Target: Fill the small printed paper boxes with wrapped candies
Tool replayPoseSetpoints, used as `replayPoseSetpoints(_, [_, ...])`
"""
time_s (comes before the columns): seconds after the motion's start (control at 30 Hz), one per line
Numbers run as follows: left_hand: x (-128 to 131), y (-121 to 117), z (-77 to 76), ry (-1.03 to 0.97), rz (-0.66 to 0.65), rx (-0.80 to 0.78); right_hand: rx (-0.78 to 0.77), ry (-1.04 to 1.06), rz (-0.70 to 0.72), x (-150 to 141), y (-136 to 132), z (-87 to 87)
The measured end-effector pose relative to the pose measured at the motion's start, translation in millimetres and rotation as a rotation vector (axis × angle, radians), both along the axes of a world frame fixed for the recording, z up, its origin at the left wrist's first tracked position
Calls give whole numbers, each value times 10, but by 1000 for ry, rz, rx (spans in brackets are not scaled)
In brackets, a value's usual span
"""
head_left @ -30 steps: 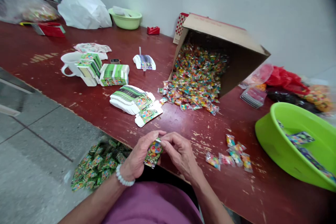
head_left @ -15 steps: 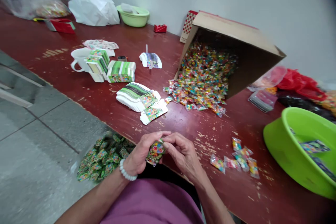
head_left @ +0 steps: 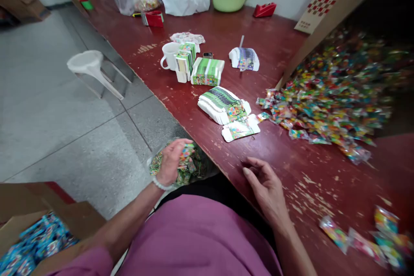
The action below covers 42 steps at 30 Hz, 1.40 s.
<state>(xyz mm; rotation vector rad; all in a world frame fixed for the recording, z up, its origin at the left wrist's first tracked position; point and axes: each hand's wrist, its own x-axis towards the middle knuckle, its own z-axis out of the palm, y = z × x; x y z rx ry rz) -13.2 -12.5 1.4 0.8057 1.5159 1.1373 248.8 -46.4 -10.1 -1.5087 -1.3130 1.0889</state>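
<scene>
Blue packets: foil-like packs [head_left: 42, 241] in an open cardboard box [head_left: 76, 220], lower left, on the floor side.
Stool: white plastic [head_left: 86, 61], on the tiled floor, well apart from both hands.
Left hand: pale bead bracelet at the wrist; out past the front edge of the desk [head_left: 223, 151]; grip closed on a small printed box.
Small printed box [head_left: 186, 155]: green and multicoloured, at the fingers of the left hand [head_left: 170, 164], on the side toward the desk edge; blurred, so its long axis cannot be told.
Heap of green printed packs [head_left: 186, 177]: below desk level, in clear plastic, directly beneath the held box in this view; whether box and heap touch cannot be told. Left hand nearer to it, right hand across the desk edge.
Mug: white [head_left: 170, 54], beside upright green cartons.
Banded bundle: green cartons [head_left: 207, 71], just right of the upright ones.
Flat cartons: fanned green stack [head_left: 216, 103], a flattened carton [head_left: 241, 128] against its near end.
Right hand [head_left: 267, 185]: near the desk edge, fingers bent, thumb apart; grip open, nothing visible in it.
Candy: wrapped pieces [head_left: 323, 95] spilling from a tipped carton; loose ones [head_left: 334, 233] lower right.
</scene>
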Motion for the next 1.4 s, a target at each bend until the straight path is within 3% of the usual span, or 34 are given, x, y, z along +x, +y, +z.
replayPoseSetpoints(0.17, [-631,54,-474,286,91,-2,41,-99,-46,71,189,-44])
replayPoseSetpoints(0.27, [-729,71,-633,433,89,-28,119,-266,-105,139,443,-37])
replayPoseSetpoints(0.33, [-697,87,-645,499,69,-12,174,-398,-151,191,661,-29])
replayPoseSetpoints(0.47, [-456,142,-459,575,5,117,232,-567,-209,201,1058,-15])
replayPoseSetpoints(0.63, [-76,208,-142,689,-85,373,55,-658,-256,42,1242,29])
replayPoseSetpoints(0.8, [52,220,-30,681,-130,444,-23,-312,-377,61,1225,2])
replayPoseSetpoints(0.97, [130,242,81,689,-188,491,-40,-36,-323,222,1194,-16])
replayPoseSetpoints(1.13, [268,361,278,673,-232,552,-63,168,-213,314,1010,241])
replayPoseSetpoints(1.23, [353,446,457,469,-381,422,-71,245,-84,329,816,469])
replayPoseSetpoints(1.33, [480,460,584,-15,-762,111,-80,313,129,309,623,666])
replayPoseSetpoints(1.4, [593,401,581,-369,-1018,-108,-74,332,227,274,517,764])
